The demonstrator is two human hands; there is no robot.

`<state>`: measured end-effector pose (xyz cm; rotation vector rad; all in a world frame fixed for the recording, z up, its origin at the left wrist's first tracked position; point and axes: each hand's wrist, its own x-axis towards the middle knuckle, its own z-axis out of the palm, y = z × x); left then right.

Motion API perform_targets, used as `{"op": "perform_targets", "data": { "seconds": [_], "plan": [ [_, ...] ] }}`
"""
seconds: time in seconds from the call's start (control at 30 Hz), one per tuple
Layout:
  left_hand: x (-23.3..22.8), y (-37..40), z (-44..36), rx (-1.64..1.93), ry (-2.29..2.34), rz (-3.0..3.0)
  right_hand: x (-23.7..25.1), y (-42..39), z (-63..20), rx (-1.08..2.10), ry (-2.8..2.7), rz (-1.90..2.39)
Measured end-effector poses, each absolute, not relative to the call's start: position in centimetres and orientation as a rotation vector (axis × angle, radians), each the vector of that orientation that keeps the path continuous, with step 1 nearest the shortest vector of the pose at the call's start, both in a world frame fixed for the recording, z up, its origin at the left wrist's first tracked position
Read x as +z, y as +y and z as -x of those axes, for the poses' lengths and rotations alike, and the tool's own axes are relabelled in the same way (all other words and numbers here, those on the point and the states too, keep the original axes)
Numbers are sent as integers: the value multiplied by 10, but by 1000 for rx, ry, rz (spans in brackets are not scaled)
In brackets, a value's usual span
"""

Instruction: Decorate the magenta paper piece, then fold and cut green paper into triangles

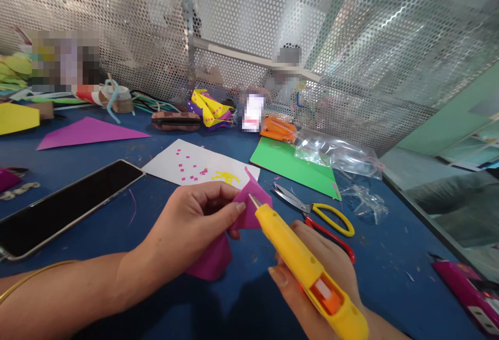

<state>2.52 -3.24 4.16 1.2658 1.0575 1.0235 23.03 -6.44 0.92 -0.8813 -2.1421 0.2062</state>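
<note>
My left hand (195,220) pinches a folded magenta paper piece (251,205) just above the blue table (117,298); more of the magenta paper (212,259) hangs under the hand. My right hand (323,272) grips a yellow glue gun (304,267), its metal nozzle touching the upper fold of the paper. A thin gold bangle sits on my left forearm.
Scissors with yellow and red handles (319,212) lie just right of the hands. A white sheet with pink squares (198,166), a green sheet (292,166), a clear plastic bag (335,155) and a dark phone (66,202) lie around. A perforated metal screen (234,28) backs the table.
</note>
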Motion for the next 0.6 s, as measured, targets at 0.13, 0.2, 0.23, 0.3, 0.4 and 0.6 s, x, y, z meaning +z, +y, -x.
{"op": "perform_targets", "data": {
  "seconds": [0.13, 0.2, 0.23, 0.3, 0.4, 0.6],
  "plan": [
    [39, -31, -24, 1015, 1082, -1250, 15, -66, -230, 303, -2057, 861],
    [39, -31, -24, 1019, 1088, -1258, 19, -66, -230, 271, -2012, 887],
    [39, -31, -24, 1016, 1088, -1265, 20, -66, -231, 252, -1987, 904],
    [38, -31, -24, 1008, 1090, -1268, 22, -64, -232, 249, -1919, 938],
    [39, -31, -24, 975, 1107, -1257, 18, -57, -239, 335, -1809, 1045],
    [42, -30, -22, 874, 1156, -1314, 10, -24, -285, 379, -1629, 1524]
  ]
}}
